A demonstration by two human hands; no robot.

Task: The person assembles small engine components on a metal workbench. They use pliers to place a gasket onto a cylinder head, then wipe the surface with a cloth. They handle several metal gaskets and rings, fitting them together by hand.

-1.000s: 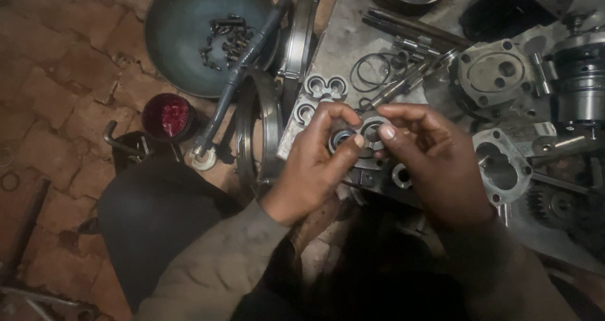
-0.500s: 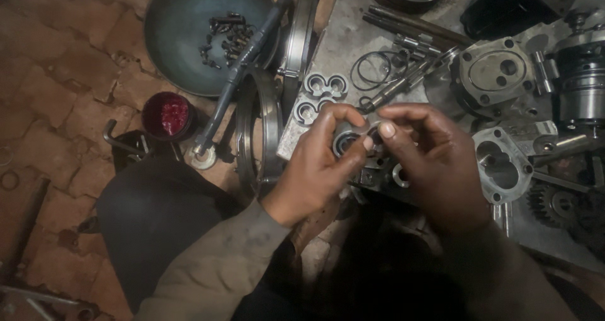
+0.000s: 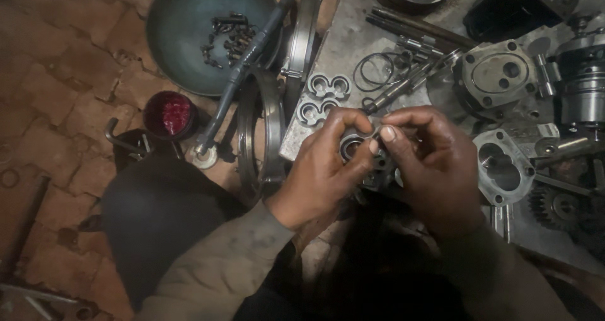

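The floor (image 3: 57, 63) is worn reddish brick, dim and stained. On it, at the upper left, sits a wide dark-blue bowl (image 3: 189, 37) with a heap of small black bolts (image 3: 224, 34) near its right wall. A grey metal plate (image 3: 343, 50) lies on the floor to the right of the bowl and carries most of the parts; it is more a sheet than a desk. Toward its far right edge stand a round pump housing (image 3: 498, 75) and a dark cylindrical assembly (image 3: 583, 85). Nearer the person, by the right edge, lies a flat housing plate (image 3: 504, 170) with a double-lobed opening, and a gear (image 3: 554, 207) beside it. Large steel rings (image 3: 261, 138) lean along the plate's left edge, with a dark hose (image 3: 249, 63) crossing them. A small red-filled cup (image 3: 169, 115) stands on the floor left of the rings. Two figure-eight bushings (image 3: 321, 97) rest near the plate's left edge, thin wire rings (image 3: 375, 69) beyond them.

Over the plate's near edge, both hands meet on a small double-bore metal block (image 3: 362, 157). Its long axis runs roughly left to right, bores facing up toward the camera. The left hand (image 3: 324, 170) grips its left end, fingers curled over the top. The right hand (image 3: 435, 163) clasps its right end, thumb pressed onto the block's face.
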